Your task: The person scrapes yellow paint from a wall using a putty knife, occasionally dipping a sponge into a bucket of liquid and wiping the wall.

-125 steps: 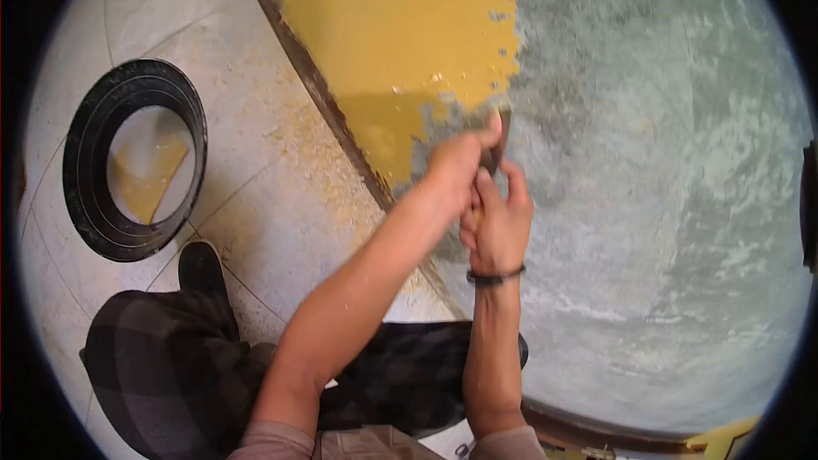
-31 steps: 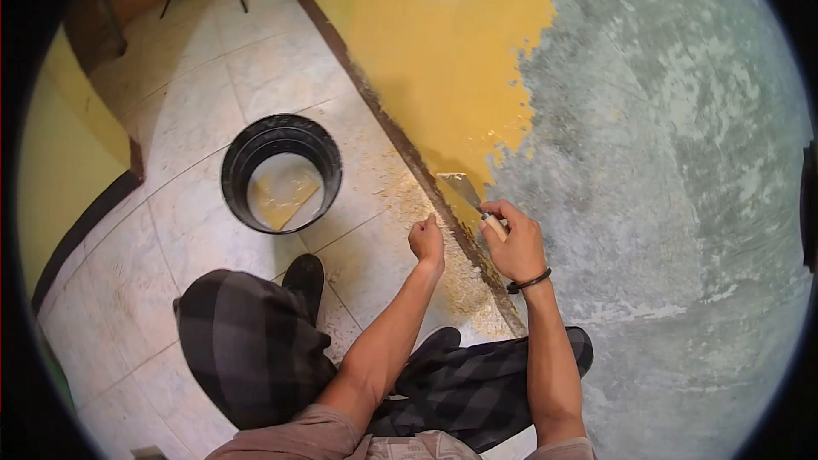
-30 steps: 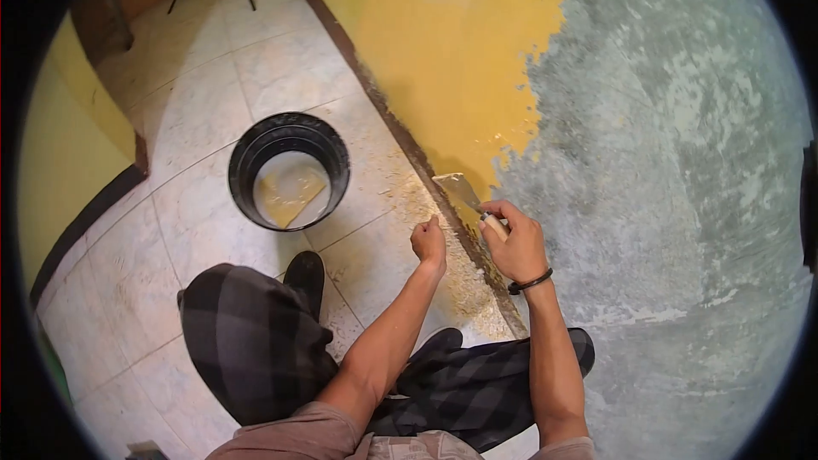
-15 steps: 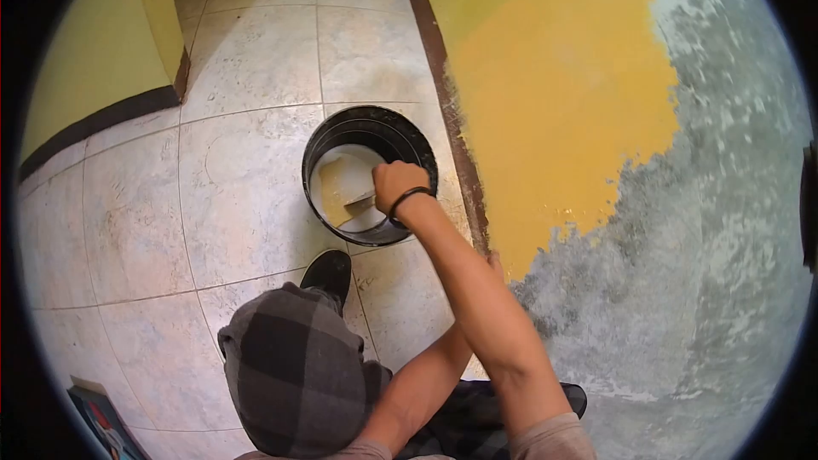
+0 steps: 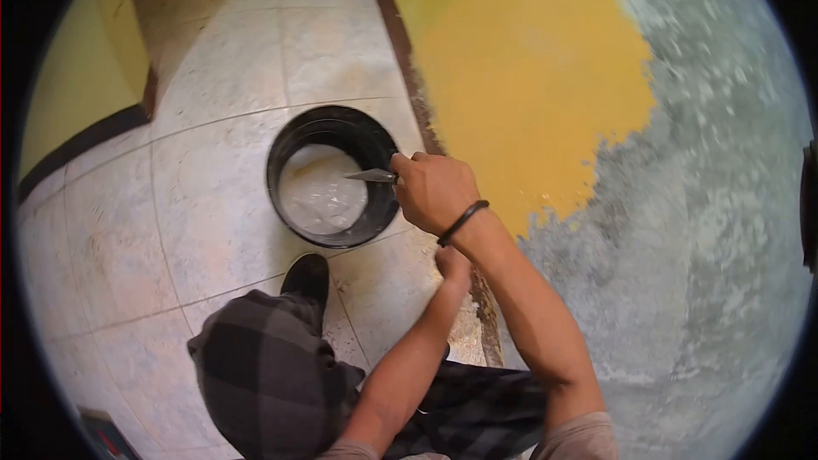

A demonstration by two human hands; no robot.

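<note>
A black bucket [image 5: 381, 138] stands on the tiled floor and holds whitish liquid [image 5: 324, 196]. My right hand [image 5: 437, 190], with a dark band at the wrist, is closed round the handle of a metal scraper [image 5: 371, 175]. The scraper's blade points left over the bucket's opening. My left hand [image 5: 453, 264] is below and behind the right wrist, near the foot of the wall. Its fingers are mostly hidden, so what it holds does not show.
The wall on the right has a yellow part [image 5: 528, 60] and a bare grey part [image 5: 665, 290]. A dark shoe [image 5: 307, 279] stands just below the bucket. A dark-edged yellow wall [image 5: 81, 77] is at the upper left.
My right hand has drawn back from inside the bucket to its right rim, lifting the scraper. The liquid's surface looks stirred, with less yellow showing. The view has shifted, and my left hand shows more.
</note>
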